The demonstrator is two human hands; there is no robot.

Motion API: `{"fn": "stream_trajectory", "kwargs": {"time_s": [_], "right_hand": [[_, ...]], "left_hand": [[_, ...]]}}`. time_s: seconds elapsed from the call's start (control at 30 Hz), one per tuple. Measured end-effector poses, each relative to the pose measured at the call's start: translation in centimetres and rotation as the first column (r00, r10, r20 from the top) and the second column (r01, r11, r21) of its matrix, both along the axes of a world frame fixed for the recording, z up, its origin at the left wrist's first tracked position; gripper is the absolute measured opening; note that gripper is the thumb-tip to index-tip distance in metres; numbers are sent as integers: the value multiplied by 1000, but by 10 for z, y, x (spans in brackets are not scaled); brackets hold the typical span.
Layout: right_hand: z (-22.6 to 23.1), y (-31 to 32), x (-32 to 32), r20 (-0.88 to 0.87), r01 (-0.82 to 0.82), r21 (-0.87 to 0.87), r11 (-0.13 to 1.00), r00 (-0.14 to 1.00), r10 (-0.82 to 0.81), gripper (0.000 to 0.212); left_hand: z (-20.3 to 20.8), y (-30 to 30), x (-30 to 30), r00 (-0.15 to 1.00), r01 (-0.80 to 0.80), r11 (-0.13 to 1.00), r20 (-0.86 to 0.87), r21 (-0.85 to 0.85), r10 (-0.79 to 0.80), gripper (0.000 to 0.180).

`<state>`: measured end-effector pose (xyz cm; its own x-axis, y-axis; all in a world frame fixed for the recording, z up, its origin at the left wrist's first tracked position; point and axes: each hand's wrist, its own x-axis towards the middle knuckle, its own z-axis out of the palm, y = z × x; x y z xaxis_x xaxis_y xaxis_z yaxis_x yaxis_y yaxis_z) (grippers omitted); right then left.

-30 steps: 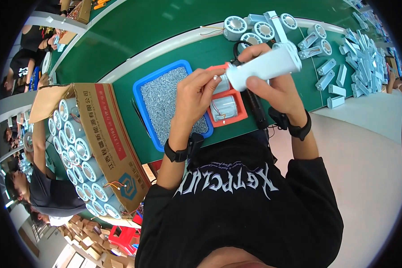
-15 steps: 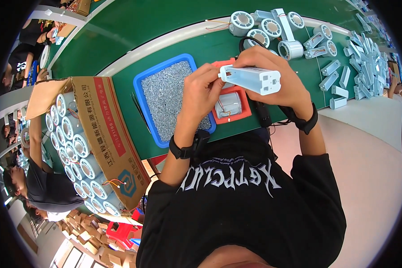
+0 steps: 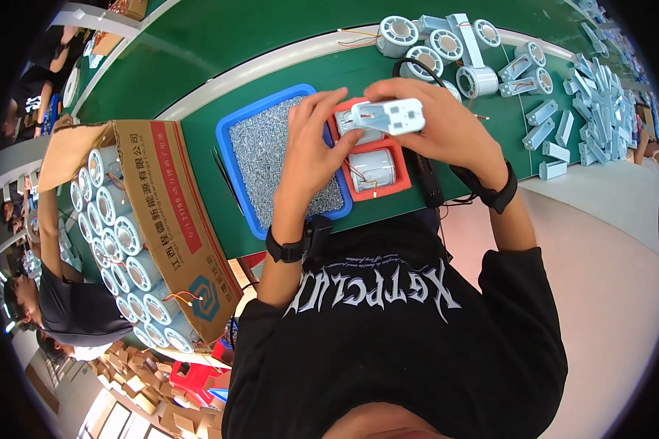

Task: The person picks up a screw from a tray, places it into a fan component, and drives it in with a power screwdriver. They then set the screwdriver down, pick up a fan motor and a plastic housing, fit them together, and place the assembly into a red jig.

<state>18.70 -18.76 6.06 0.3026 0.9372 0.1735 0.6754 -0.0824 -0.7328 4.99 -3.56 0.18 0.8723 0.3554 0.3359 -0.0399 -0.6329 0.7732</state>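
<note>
1. Head view, centre top of frame: right hand [image 3: 436, 121] wraps closed around a white rectangular moulded plastic housing [image 3: 388, 115], held level above the workbench with its open end face turned toward the camera.
2. Left hand [image 3: 311, 150], just left of centre: fingers half extended, fingertips touching the near end of the white housing; whether a screw or other small piece is pinched there cannot be told. Black band on each wrist.
3. Small red plastic tray [image 3: 373, 157], directly under the hands: holds two pale cylindrical motor-like units with thin wires; the upper one is partly covered by the housing.
4. Blue rectangular plastic bin [image 3: 234, 157], left of the red tray, touching it: filled with small silver screws.
5. Black cabled tool [image 3: 426, 179], lying just right of the red tray on the green work surface [image 3: 220, 80]; its type is unclear.
6. Open brown cardboard carton [image 3: 168, 212], left of frame: packed with rows of upright white cylinders.
7. White round spool-like parts [image 3: 432, 44] at top centre; white bracket-shaped plastic pieces [image 3: 586, 102] piled at upper right.
8. Progress, as judged: assembly of the held housing appears mid-way; two units wait in the tray and the carton is nearly full, so much stock is left.
9. Hidden: the housing's far side; the right palm; the frame rim is dark and bent.
</note>
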Motion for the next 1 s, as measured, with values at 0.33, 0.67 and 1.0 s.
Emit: {"fn": "stream_trajectory", "kwargs": {"time_s": [0.33,0.67,1.0], "right_hand": [[-10,18,-8,182,35,-175,984,983,-3,45],[-3,27,-6,261,-42,-183,982,961,89,34],[-11,20,-10,224,14,-121,993,975,14,39]], "left_hand": [[-3,1,-8,979,21,1000,-202,-21,-25,52],[0,-2,-6,971,4,1000,-240,-31,-11,53],[-4,-5,-4,986,-21,997,-166,-73,8,50]]}}
